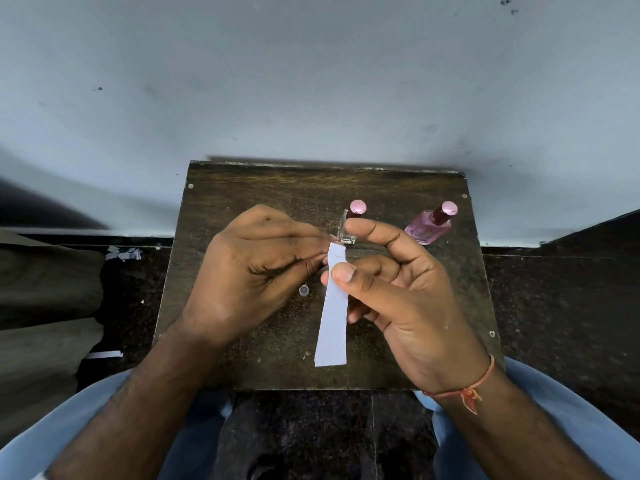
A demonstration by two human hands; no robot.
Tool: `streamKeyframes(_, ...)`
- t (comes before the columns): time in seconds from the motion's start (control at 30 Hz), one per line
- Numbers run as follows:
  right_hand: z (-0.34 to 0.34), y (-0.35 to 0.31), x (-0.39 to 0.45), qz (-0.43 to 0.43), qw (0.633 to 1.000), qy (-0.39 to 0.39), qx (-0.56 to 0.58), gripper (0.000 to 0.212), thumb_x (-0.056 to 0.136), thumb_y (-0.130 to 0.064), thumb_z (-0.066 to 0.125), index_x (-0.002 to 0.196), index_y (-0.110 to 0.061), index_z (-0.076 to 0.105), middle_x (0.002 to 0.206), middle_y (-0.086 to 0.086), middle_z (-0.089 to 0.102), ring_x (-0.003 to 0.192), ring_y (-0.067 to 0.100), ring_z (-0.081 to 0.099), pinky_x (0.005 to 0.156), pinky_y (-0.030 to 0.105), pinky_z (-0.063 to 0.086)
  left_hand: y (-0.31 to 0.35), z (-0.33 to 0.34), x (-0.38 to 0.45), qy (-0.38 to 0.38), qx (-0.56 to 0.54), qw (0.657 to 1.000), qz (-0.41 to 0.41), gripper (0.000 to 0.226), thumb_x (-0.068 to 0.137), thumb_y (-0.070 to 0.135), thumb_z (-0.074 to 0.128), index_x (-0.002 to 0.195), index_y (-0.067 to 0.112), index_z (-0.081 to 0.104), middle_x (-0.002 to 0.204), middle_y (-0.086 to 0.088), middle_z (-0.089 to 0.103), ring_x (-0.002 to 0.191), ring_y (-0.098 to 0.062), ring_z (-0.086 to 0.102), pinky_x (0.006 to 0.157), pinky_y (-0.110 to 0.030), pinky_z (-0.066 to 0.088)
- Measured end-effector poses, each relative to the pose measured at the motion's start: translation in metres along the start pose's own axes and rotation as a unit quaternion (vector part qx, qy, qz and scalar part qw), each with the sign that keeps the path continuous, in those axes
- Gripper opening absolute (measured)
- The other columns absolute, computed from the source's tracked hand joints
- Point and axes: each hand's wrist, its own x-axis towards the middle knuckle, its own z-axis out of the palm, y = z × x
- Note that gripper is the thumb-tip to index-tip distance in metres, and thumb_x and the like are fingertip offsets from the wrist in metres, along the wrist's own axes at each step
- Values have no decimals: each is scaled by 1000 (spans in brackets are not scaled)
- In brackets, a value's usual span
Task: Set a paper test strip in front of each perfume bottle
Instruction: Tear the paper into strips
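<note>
Pinching paper strip (333, 306): right hand (401, 296), left hand (256, 265), above table (221, 202).

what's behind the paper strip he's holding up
Behind the paper strip: the dark wooden table and a clear perfume bottle with a pink cap. Both hands cover most of that bottle.

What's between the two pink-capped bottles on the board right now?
Only the right hand's raised index fingertip crosses between clear bottle and pink bottle; board otherwise bare, head view.
</note>
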Motion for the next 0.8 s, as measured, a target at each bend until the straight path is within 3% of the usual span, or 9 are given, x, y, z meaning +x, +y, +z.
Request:
streamKeyframes(0.17, 1, 1, 0, 13, 998, -17, 56, 59, 72, -24, 94, 128, -35, 79, 81, 8, 81, 79, 16, 80, 59, 25, 59, 5, -3, 1, 5, 31, 999, 15, 12, 97, 10, 79, 105, 8, 86, 108, 1, 83, 94, -27, 74, 84, -45, 56)
streamKeyframes(0.4, -1, 6, -3, 23, 993, -33, 109, 59, 75, -20, 91, 131, -35, 78, 85, 4, 83, 86, 15, 81, 78, 28, 61, 5, -2, 0, 24, 34, 998, 37, 10, 97, 9, 79, 103, 5, 86, 103, -2, 83, 92, -27, 76, 82, -45, 58)
streamKeyframes(0.57, 3, 3, -8, 21, 987, -34, 153, 60, 73, -15, 90, 129, -31, 80, 79, 5, 81, 85, 15, 82, 79, 27, 63, 1, -1, -2, 34, 43, 997, 45, 11, 97, 10, 80, 106, 5, 84, 103, -3, 82, 90, -23, 77, 83, -40, 59)
streamKeyframes(0.67, 3, -2, -14, -7, 985, -83, 151, 63, 80, -14, 90, 139, -30, 73, 76, -5, 80, 84, 12, 81, 86, 27, 64, -9, -8, -3, 80, 54, 995, -21, 13, 99, 12, 79, 109, 5, 84, 104, -4, 82, 91, -19, 78, 81, -33, 61)
streamKeyframes(0.8, -8, -17, -11, -30, 994, -74, 74, 58, 78, -20, 95, 132, -27, 76, 82, 0, 84, 91, 21, 84, 82, 33, 66, -11, -7, -3, 131, -102, 969, -183, 17, 97, 19, 79, 113, 25, 81, 101, 16, 83, 90, -3, 77, 77, -21, 62)
